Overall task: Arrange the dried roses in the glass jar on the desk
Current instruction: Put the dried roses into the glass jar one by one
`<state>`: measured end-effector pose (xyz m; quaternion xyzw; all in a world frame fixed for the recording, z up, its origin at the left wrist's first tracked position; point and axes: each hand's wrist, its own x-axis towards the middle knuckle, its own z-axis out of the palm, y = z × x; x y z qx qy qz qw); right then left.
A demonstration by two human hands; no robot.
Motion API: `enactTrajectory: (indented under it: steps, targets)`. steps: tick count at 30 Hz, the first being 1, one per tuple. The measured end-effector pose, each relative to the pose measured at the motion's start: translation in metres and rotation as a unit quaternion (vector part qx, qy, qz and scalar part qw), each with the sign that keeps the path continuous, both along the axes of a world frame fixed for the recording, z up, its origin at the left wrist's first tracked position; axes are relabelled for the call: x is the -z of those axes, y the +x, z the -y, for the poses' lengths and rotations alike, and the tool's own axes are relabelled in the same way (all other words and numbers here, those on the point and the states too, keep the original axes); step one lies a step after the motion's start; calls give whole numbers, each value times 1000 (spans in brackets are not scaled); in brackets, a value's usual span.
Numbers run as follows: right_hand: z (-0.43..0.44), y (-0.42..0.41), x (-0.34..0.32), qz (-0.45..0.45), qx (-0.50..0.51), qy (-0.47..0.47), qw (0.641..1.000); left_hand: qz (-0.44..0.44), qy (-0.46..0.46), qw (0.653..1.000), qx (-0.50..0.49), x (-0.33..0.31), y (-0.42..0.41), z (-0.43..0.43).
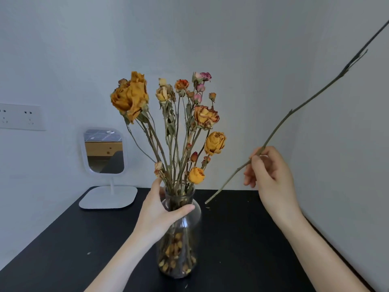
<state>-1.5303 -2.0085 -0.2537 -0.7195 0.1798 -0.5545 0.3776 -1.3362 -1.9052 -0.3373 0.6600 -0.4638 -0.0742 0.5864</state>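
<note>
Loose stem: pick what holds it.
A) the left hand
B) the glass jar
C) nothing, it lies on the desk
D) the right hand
D: the right hand pinches the loose stem outside and right of the glass jar, while the left hand grips the jar's neck.

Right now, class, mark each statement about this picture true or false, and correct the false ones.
1. The left hand grips the neck of the clear glass jar. True.
2. The long bare stem pinched by the right hand has its lower end inside the jar. False: that end hangs outside, right of the jar, over the black desk.
3. The white-framed standing mirror is right of the jar. False: it stands to the jar's left.
4. At the jar's bottom lie loose dried bits. True.
</note>
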Motion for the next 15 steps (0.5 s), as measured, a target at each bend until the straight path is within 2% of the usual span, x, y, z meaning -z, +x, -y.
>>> enactTrajectory:
  steps: [10,15]
  targets:
    - [-14,10,-8,35,-28,-31,999,-12,35,999,18,3,15,12]
    - [-22,17,-8,24,-44,-65,997,-13,53,998,21,3,10,21]
